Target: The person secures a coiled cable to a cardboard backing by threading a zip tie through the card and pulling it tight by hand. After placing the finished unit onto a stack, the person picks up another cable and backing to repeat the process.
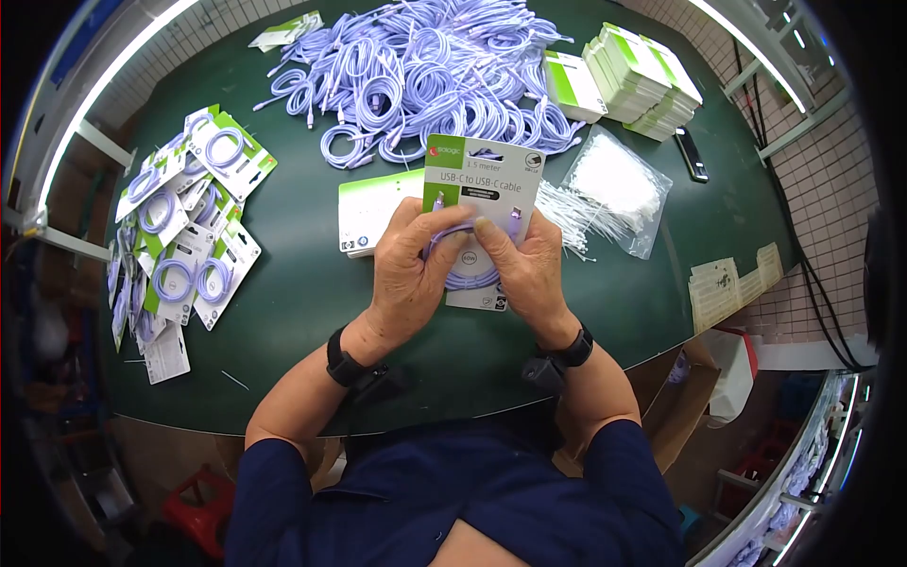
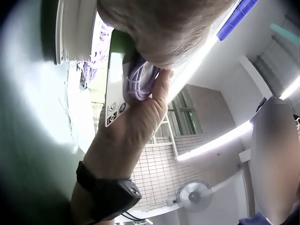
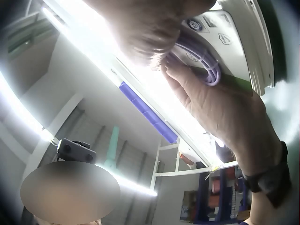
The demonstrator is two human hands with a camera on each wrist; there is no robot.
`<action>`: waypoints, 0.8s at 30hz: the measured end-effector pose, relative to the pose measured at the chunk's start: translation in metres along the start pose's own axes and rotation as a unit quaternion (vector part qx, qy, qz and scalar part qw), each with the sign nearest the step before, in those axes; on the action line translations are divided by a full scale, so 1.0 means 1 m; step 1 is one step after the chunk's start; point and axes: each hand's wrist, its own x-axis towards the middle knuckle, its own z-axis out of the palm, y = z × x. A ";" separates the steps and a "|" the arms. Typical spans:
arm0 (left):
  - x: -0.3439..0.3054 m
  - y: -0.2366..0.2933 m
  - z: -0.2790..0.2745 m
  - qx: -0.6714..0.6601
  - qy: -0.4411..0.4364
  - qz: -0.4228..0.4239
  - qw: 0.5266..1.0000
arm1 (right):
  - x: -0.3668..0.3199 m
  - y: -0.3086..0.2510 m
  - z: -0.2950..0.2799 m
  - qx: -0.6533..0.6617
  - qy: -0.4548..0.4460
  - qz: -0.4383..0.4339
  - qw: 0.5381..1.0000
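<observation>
Between both hands stands a printed USB-C cable card [image 1: 484,180], white and green, facing up toward the head camera. A coiled lilac cable [image 1: 472,280] lies across its front, its two plugs near the upper part of the coil. The left hand [image 1: 408,263] grips the card's left side, thumb and index finger over the coil. From the other side the right hand [image 1: 531,276] holds the card, thumb pressing on the coil's top. In the left wrist view a pale tie shows round the coil [image 2: 137,83]. The fingers behind the card are hidden in the head view.
Blank-side cards [image 1: 364,210] lie just behind the left hand. A large heap of lilac cables [image 1: 416,80] fills the back. Finished-looking carded cables [image 1: 175,217] pile up at left. White zip ties [image 1: 605,189] in a bag, card stacks [image 1: 633,76] and a phone [image 1: 693,154] sit right.
</observation>
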 end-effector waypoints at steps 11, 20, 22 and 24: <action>0.001 0.013 -0.010 -0.250 -0.037 -0.251 0.934 | 0.001 -0.003 -0.008 0.074 0.020 0.013 0.997; -0.004 0.000 -0.014 -0.355 -0.049 -0.293 0.886 | -0.005 0.003 -0.011 0.088 0.007 0.034 0.996; -0.001 0.004 -0.014 -0.358 -0.045 -0.298 0.884 | -0.001 0.000 -0.012 0.083 -0.004 0.029 0.996; 0.002 0.008 -0.016 -0.274 -0.034 -0.272 0.922 | 0.003 -0.003 -0.014 0.073 -0.023 0.024 0.997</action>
